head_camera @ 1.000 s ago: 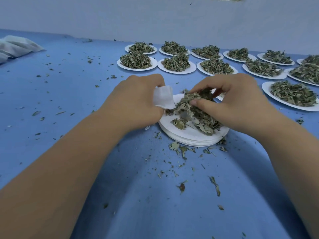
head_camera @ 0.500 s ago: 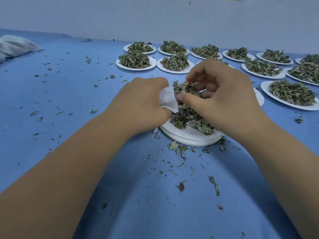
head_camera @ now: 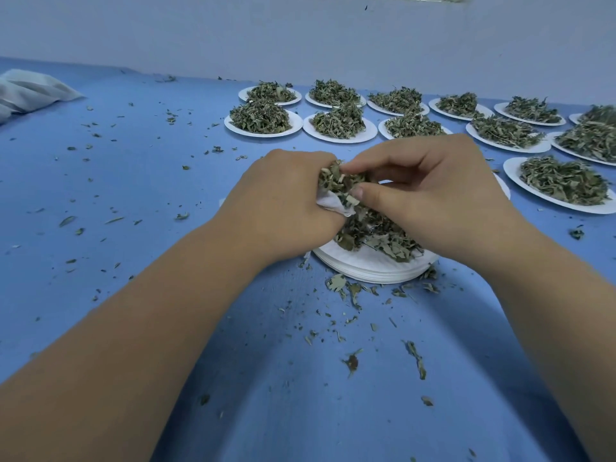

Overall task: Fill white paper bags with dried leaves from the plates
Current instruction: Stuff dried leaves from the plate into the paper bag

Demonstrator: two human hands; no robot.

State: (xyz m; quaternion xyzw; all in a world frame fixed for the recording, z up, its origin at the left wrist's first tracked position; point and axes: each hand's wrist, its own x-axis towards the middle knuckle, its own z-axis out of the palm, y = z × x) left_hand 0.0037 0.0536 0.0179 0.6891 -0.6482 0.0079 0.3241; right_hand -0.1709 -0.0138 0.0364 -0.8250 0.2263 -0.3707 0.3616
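Pressing in from the right, the right hand (head_camera: pixel 433 201) now sits tight against the left hand (head_camera: pixel 283 208), whereas a second ago it was lower, gathering from the plate, and half a second ago it was only arriving with its load. Its thumb and curled fingers pinch a clump of dried leaves (head_camera: pixel 340 181) and hold it at the mouth of the white paper bag (head_camera: pixel 333 203). The left hand is curled round that bag, which shows less than before: earlier a flat flap stood up, now only a crumpled lower corner peeks out beneath the leaves. The bag is held just above the near stack of plates (head_camera: pixel 366 271), between the two hands. The clump is grey-green, curled and brittle-looking, with pale stem bits in it; more of the same lies heaped on the stack under the right palm. Loose crumbs (head_camera: pixel 353 291) are scattered on the blue table (head_camera: pixel 133 195) in front of the stack and off to the left. Farther back stand two rows of filled plates (head_camera: pixel 263 128), each white with a mound of leaves, running off to the right edge. A pale crumpled cloth (head_camera: pixel 30 91) lies at the far left, and a plain light wall (head_camera: pixel 300 35) closes the table's far side.
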